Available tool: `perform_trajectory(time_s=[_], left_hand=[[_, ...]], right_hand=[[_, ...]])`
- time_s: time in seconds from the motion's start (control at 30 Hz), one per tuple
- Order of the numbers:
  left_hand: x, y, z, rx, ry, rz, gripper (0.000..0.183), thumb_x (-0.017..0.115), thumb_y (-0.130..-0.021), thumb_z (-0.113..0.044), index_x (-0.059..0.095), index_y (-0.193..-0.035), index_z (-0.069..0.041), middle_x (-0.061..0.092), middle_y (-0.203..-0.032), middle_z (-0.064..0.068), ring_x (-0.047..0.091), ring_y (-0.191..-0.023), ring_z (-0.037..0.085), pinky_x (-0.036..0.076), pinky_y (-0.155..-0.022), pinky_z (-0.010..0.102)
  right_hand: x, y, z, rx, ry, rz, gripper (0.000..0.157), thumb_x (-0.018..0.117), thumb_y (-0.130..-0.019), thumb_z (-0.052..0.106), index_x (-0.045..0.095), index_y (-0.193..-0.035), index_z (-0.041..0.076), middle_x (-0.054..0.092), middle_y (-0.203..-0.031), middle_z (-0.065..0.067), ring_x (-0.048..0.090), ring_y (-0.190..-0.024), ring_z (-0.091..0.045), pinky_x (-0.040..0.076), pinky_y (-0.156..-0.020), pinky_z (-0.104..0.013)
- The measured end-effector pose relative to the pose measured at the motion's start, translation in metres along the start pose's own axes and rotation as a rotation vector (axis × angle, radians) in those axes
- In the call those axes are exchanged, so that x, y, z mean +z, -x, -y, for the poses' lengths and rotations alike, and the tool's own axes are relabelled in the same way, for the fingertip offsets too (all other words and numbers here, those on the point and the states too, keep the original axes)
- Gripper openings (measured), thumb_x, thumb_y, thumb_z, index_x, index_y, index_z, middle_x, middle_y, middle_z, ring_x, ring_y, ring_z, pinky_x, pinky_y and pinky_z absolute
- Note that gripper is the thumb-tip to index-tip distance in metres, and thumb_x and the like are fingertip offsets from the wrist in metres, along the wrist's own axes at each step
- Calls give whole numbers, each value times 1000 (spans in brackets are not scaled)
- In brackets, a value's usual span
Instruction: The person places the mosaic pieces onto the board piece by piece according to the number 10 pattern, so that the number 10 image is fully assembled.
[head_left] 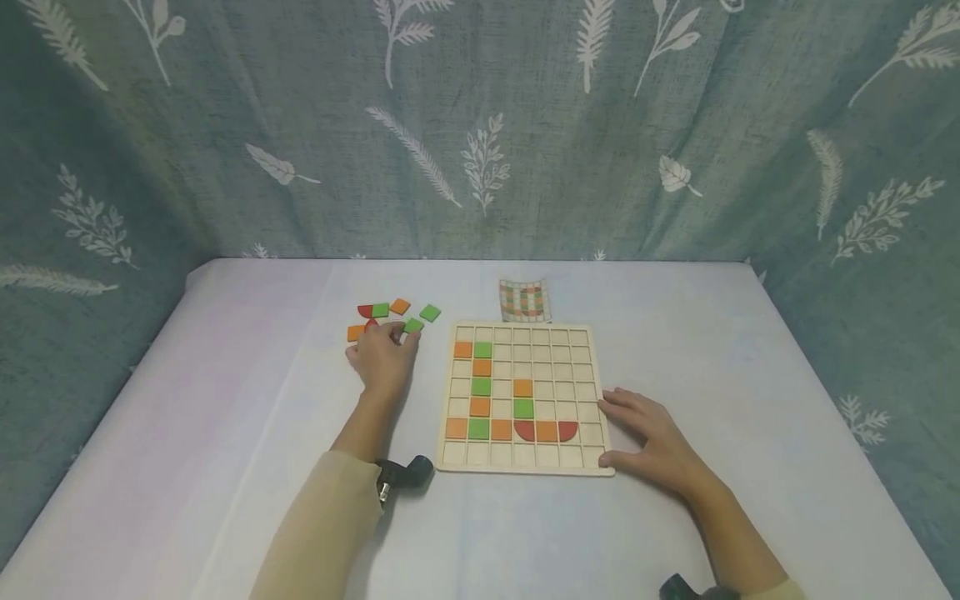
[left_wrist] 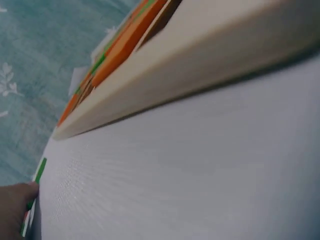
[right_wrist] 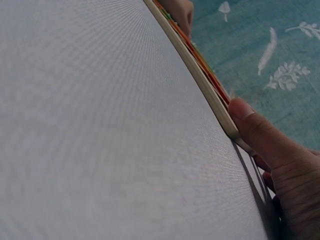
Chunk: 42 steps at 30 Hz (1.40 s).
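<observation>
The left hand [head_left: 381, 358] reaches forward on the left with its back upward, wrist lifted a little and fingers bent, the thumb and index finger pinching the edges of a green square tile [head_left: 413, 326] among the loose tiles left of the board. The right hand [head_left: 648, 437] lies against the right side of the wooden grid board [head_left: 527, 472], its fingers spread and nearly straight along the rim, its thumb apart on the near corner. Beige sleeves [head_left: 322, 525] cover the forearms, and a black wrist camera [head_left: 408, 473] juts from the left wrist. The desk [head_left: 187, 467] has a pale, faintly mottled covering; behind and at both sides hang grey-green curtains [head_left: 315, 217] of woven-looking cloth printed with white leaves and sprigs. The board is light wood, with thin raised ribs between square cells; flat orange, green squares and two red rounded pieces [head_left: 567, 431] fill some of them. Just beyond its far edge stands a slightly curved pattern card [head_left: 525, 300], printed with a small coloured grid.
</observation>
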<state>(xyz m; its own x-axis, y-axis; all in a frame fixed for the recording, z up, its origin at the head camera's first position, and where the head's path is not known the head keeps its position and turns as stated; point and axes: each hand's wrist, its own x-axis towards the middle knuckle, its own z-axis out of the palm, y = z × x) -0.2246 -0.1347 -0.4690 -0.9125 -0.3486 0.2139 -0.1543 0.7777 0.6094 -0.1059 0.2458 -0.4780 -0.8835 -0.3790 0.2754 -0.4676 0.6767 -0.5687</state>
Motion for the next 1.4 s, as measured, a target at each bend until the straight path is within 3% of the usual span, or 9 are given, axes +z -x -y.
perform_trajectory(time_s=[0.17,0.33,0.5,0.8,1.2,1.4], left_hand=[[-1,15,0,60,19,48,35,67,-87,-31,69,-112,-8,57,-80,7,50,-81,24,28,-85,45],[-1,29,-3,82,54,56,35,68,-85,-33,69,-111,-9,57,-80,5,49,-79,22,29,-84,42],[-2,40,-8,155,93,58,34,73,-82,-30,71,-108,-8,55,-75,6,47,-76,21,32,-77,38],[2,49,-22,258,114,128,33,75,-80,-32,73,-103,-9,50,-69,1,42,-70,19,29,-68,33],[21,64,-52,497,157,164,32,77,-74,-35,75,-94,-10,58,-68,-2,46,-68,16,34,-69,34],[24,64,-65,497,127,277,31,76,-76,-36,75,-96,-12,65,-75,-4,54,-78,15,36,-76,37]], right_hand=[[-1,-2,1,0,1,-1,75,86,-60,31,60,-125,5,54,-133,-11,42,-127,-36,30,-100,-55],[-1,-2,3,36,-9,16,75,85,-62,35,60,-125,5,54,-134,-12,41,-127,-37,30,-99,-57],[-1,-2,3,43,-10,20,75,85,-62,35,60,-125,5,54,-134,-12,41,-127,-37,30,-100,-57],[-1,-2,5,41,-28,14,74,86,-62,34,60,-125,5,54,-133,-13,41,-127,-37,29,-100,-57],[0,-1,2,32,-30,10,73,86,-62,32,60,-125,5,54,-133,-12,41,-127,-37,29,-100,-57],[1,-1,4,41,-27,8,74,86,-62,34,60,-125,6,54,-133,-11,41,-127,-37,29,-100,-57]])
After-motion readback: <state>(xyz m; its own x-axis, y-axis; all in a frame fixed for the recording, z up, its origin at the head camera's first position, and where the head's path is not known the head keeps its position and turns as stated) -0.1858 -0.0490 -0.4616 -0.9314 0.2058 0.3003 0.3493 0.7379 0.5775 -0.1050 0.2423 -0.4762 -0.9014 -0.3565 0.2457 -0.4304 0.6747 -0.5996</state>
